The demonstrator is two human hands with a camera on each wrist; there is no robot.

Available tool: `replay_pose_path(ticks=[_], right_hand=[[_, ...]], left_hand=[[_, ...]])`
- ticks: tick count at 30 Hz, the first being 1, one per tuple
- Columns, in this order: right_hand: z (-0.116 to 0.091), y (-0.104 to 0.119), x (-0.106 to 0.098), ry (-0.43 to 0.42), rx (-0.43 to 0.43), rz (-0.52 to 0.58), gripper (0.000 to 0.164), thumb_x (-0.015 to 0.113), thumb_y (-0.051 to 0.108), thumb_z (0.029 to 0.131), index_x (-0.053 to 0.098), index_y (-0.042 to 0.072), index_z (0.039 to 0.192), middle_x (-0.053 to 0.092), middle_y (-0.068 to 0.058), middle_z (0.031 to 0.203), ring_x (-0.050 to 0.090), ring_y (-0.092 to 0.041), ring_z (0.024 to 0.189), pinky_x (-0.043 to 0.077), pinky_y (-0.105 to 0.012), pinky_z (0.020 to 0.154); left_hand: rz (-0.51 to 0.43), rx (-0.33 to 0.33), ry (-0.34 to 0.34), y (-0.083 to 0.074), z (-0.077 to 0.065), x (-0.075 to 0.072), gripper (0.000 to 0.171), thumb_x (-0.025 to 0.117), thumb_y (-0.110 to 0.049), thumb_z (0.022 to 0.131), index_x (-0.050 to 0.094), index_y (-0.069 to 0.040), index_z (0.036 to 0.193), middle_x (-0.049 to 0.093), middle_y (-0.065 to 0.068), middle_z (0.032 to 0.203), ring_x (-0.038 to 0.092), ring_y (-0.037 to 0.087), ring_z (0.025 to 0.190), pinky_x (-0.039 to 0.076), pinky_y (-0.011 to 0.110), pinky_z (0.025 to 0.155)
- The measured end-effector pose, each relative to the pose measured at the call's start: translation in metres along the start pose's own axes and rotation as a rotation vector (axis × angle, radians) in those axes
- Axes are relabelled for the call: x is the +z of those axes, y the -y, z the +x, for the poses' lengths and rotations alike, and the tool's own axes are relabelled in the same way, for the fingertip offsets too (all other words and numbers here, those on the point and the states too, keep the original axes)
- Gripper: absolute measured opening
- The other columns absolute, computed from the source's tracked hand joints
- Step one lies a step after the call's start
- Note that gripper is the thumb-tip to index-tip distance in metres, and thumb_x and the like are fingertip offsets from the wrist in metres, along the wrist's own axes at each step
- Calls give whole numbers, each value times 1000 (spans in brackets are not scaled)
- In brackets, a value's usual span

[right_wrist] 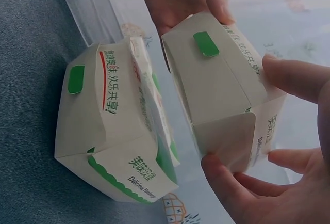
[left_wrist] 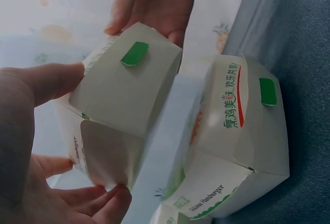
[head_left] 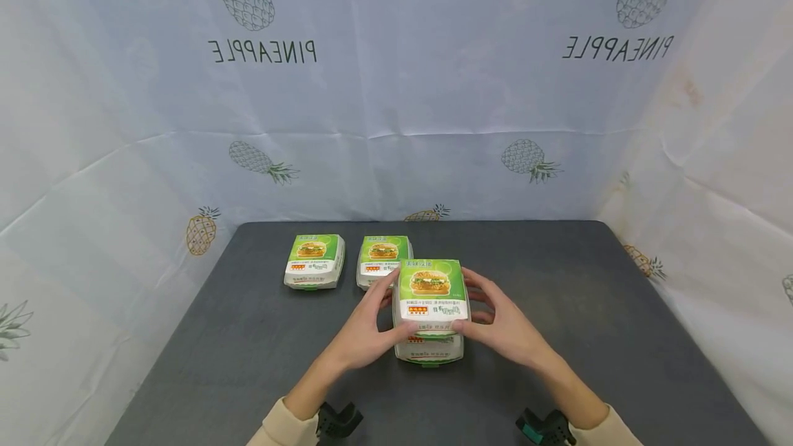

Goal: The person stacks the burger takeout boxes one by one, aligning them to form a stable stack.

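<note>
Currently, from my remote post, I see the left hand (head_left: 367, 337) and right hand (head_left: 506, 330) gripping a burger box (head_left: 431, 288) between them, clear of the second box (head_left: 429, 351). That lower box rests on the dark table (head_left: 217, 377) beneath both hands. Just beyond the left hand I make out a third box (head_left: 382, 251), and farther left a fourth box (head_left: 314, 260).

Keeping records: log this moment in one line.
left hand, right hand: grip upper box | lower box: on table, gap above | two boxes: behind
</note>
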State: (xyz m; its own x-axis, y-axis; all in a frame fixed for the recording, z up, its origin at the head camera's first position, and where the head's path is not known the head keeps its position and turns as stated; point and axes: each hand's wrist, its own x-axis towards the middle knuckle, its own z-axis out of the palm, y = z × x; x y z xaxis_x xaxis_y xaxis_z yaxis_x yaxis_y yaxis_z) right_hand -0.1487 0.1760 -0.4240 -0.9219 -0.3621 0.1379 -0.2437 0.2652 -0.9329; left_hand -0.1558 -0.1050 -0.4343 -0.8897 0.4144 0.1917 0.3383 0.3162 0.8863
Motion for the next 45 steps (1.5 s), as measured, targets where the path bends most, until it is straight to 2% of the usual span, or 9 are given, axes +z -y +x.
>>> replay_pose_path(ticks=[5, 11, 21, 30, 37, 42, 45], right_hand=[[-2, -5, 2, 0, -7, -8, 85, 79, 21, 91, 30, 12, 160, 32, -15, 158, 43, -40, 137, 51, -35, 98], [-4, -12, 5, -3, -17, -17, 84, 79, 22, 91, 31, 13, 159, 32, -16, 157, 43, -41, 136, 52, -33, 97], [-6, -16, 10, -11, 4, -34, 87, 81, 25, 90, 31, 13, 159, 33, -17, 156, 44, -41, 134, 51, -44, 99], [-5, -22, 10, 4, -15, -1, 89, 80, 22, 91, 26, 13, 161, 30, -15, 159, 42, -42, 135, 51, -34, 98], [-4, -25, 8, 20, 0, 22, 91, 80, 20, 91, 24, 15, 162, 33, -15, 157, 41, -43, 137, 50, -35, 100], [-3, -23, 6, 34, 11, 27, 91, 79, 19, 91, 22, 16, 162, 32, -16, 157, 39, -45, 138, 48, -43, 102], [-2, -22, 5, 40, 15, 32, 92, 79, 19, 91, 21, 14, 162, 31, -17, 157, 38, -45, 139, 46, -50, 103]], left_hand=[[-22, -12, 16, 4, -2, 1, 88, 77, -34, 92, 24, -27, 162, 32, 0, 160, 41, 24, 143, 35, 43, 116], [-23, -10, 32, 9, -3, 4, 88, 77, -34, 93, 23, -27, 162, 32, 0, 160, 43, 21, 141, 36, 43, 115], [-17, -33, 56, 14, -5, 4, 91, 76, -34, 93, 19, -25, 163, 28, 2, 162, 43, 21, 141, 38, 44, 114], [-20, -48, 67, 17, -6, 3, 91, 75, -34, 94, 18, -28, 164, 27, 2, 161, 44, 20, 138, 38, 45, 113], [-12, -57, 77, 15, -8, -2, 88, 72, -35, 96, 18, -27, 164, 24, 5, 163, 41, 26, 143, 36, 48, 115], [6, -70, 32, 16, -9, -9, 75, 64, -34, 101, 24, -22, 163, 26, 7, 163, 42, 30, 143, 37, 51, 114], [66, -33, -50, 19, -6, -14, 62, 60, -33, 104, 36, -14, 159, 39, 12, 155, 48, 32, 137, 41, 52, 110]])
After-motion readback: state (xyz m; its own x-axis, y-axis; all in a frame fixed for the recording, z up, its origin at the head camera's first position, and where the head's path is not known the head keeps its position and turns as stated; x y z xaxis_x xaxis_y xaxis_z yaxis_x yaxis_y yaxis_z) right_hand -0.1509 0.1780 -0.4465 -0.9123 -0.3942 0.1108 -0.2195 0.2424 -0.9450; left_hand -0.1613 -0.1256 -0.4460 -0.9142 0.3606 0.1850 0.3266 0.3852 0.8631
